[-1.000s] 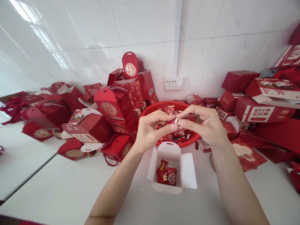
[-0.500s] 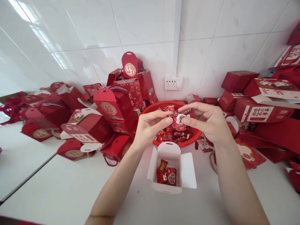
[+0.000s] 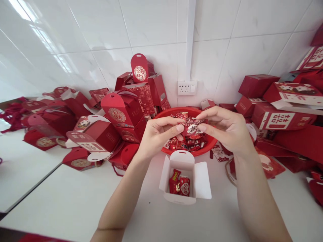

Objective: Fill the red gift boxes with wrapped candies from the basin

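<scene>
Between my two hands is a red candy packet [image 3: 191,128] with white print, held above a red basket [image 3: 212,145]. My left hand [image 3: 161,133] pinches its left edge between thumb and fingers. On the other edge, the thumb and fingertips of my right hand [image 3: 224,129] close on it. Several red wrapped candies [image 3: 195,145] lie in the basket behind and below the packet. Nearer to me stands an open white-lined box [image 3: 180,157], its flaps spread. Inside it rest a candy with yellow lettering [image 3: 174,181] and a heart-printed "520" candy [image 3: 185,186].
Red gift boxes [image 3: 121,112] are piled on the left along the tiled wall [image 3: 156,23]. More red boxes [image 3: 285,117] crowd the right side. A wall socket [image 3: 187,88] sits behind the basket. The white table [image 3: 83,198] has a dark seam at left.
The packet has been drawn flatter between my hands, showing more of its print. My hands have moved slightly apart. The box and its candies stay in place.
</scene>
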{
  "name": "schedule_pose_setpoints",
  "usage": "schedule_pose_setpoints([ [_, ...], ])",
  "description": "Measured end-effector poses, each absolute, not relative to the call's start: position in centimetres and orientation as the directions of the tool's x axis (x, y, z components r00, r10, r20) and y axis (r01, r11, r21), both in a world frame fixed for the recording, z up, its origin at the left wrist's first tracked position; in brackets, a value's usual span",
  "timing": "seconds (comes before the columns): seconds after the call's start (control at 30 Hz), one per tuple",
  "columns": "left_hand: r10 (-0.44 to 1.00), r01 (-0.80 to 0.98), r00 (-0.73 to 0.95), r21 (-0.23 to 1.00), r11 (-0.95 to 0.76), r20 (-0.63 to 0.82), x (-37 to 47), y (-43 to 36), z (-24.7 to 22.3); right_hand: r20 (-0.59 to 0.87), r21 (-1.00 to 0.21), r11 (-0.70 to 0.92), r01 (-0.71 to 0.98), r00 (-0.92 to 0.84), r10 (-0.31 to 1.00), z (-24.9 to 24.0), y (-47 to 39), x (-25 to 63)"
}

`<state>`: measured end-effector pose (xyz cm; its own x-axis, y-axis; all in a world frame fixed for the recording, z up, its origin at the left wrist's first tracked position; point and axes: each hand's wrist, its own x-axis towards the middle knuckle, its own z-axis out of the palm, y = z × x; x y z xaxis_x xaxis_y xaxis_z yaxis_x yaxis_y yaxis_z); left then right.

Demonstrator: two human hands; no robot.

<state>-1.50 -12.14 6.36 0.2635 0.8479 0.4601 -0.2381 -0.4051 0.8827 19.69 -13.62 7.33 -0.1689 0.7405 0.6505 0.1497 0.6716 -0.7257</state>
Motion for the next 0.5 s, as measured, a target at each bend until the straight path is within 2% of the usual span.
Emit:
schedule_pose_setpoints([
  [0.07,0.831,-0.148,0.367,0.908,-0.392,0.419,-2.4,-12.4,6.7,0.619,-0.73,0.653,0.203,-0.208,0.757,7.7,-14.0,20.1],
  [0.13,0.809,-0.061,0.431,0.908,-0.415,0.399,-3.4,-12.6,7.1,0.535,-0.74,0.617,0.268,-0.324,0.781,8.1,-14.5,20.3],
  [0.2,0.799,-0.001,0.422,0.882,-0.472,0.428,-4.2,-12.8,7.6,0.401,-0.748,0.579,0.324,-0.476,0.783,8.4,-14.8,20.2],
  [0.3,0.802,0.055,0.358,0.847,-0.529,0.478,-4.9,-13.1,8.1,0.236,-0.728,0.585,0.357,-0.671,0.703,8.3,-14.8,19.1],
  [0.4,0.803,0.087,0.343,0.834,-0.544,0.488,-5.0,-13.4,8.3,0.093,-0.664,0.63,0.403,-0.791,0.605,7.6,-14.6,17.4],
  [0.5,0.797,0.122,0.347,0.819,-0.561,0.494,-5.0,-13.6,8.3,0.032,-0.526,0.68,0.51,-0.787,0.615,6.6,-14.7,16.1],
])
